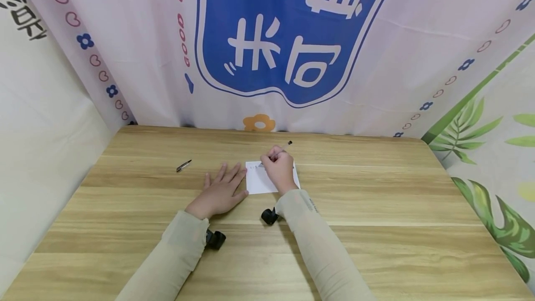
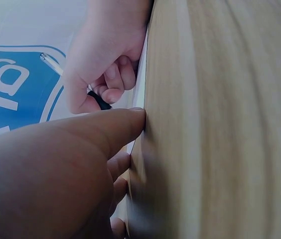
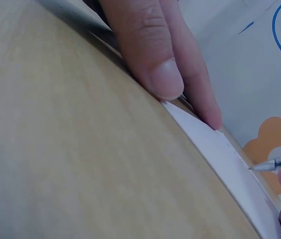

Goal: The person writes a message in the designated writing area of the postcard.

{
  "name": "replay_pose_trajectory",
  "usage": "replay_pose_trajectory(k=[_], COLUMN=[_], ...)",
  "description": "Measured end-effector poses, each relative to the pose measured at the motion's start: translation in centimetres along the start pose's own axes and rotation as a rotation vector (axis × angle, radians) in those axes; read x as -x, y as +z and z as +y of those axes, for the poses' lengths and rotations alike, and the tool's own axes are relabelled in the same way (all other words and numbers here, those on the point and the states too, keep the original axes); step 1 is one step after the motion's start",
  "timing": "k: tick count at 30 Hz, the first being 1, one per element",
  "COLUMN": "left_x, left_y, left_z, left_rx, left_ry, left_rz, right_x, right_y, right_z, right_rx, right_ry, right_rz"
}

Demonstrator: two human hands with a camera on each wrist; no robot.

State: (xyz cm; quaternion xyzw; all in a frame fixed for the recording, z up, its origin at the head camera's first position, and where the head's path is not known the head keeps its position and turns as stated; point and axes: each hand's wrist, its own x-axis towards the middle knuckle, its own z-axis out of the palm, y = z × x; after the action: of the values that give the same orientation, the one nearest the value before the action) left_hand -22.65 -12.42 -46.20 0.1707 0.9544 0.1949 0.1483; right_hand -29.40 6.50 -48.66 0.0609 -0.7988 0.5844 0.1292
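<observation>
A small white sheet of paper (image 1: 260, 184) lies on the wooden table, with a few tiny marks along its upper part. My right hand (image 1: 279, 167) rests on it and pinches a pen (image 1: 287, 145), whose metal tip (image 3: 261, 166) meets the paper in the right wrist view. The left hand (image 1: 221, 193) lies flat with spread fingers at the paper's left edge; its thumb (image 3: 166, 79) and a finger touch the sheet's border. In the left wrist view the right hand (image 2: 105, 55) curls around the pen beyond the left thumb (image 2: 125, 124).
A second, short pen-like object (image 1: 184, 166) lies on the table (image 1: 376, 189) to the left. Black wrist cameras (image 1: 216, 240) sit below both hands. A printed curtain (image 1: 167, 96) hangs at the table's back edge.
</observation>
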Motion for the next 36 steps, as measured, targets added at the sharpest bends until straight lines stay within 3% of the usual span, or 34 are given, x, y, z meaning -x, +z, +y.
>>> replay_pose_trajectory(k=[17, 36], left_x=[-0.25, 0.42], left_y=[0.30, -0.41], left_z=[-0.29, 0.57], left_rx=[0.000, -0.013], left_ry=[0.005, 0.003], left_rz=[0.011, 0.006], right_x=[0.01, 0.11], right_y=[0.05, -0.12], right_z=[0.11, 0.04], right_rx=[0.007, -0.008], right_ry=[-0.017, -0.031], right_rz=[0.002, 0.030])
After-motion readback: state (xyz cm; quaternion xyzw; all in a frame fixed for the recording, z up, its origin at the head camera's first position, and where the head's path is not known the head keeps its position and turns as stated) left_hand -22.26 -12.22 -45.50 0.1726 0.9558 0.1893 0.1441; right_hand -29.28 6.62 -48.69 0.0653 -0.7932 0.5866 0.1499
